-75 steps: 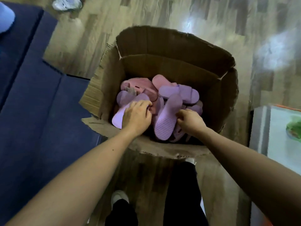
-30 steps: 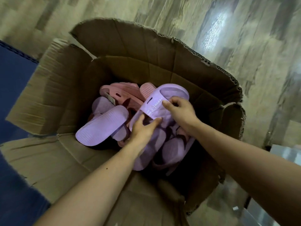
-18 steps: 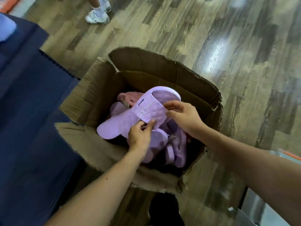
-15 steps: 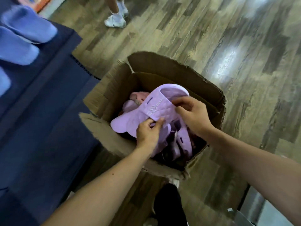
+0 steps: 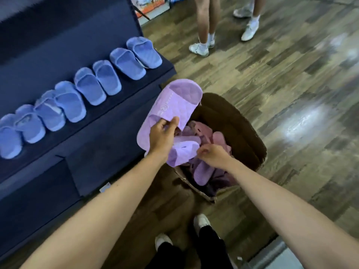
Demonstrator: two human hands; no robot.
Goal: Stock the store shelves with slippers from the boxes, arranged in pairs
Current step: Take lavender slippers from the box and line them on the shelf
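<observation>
Up and out: the lilac slipper (image 5: 174, 101) has cleared the box (image 5: 239, 129), and my right hand (image 5: 211, 155) has let go of it.
Now my left hand (image 5: 161, 138) grips its heel end just above the box, long axis slanted, toe pointing up and away. The right hand pinches a second lilac slipper (image 5: 182, 152) in the box. Blue slippers (image 5: 97, 82) are already paired on the shelf (image 5: 116, 105), no lilac shelved yet and plenty left.
</observation>
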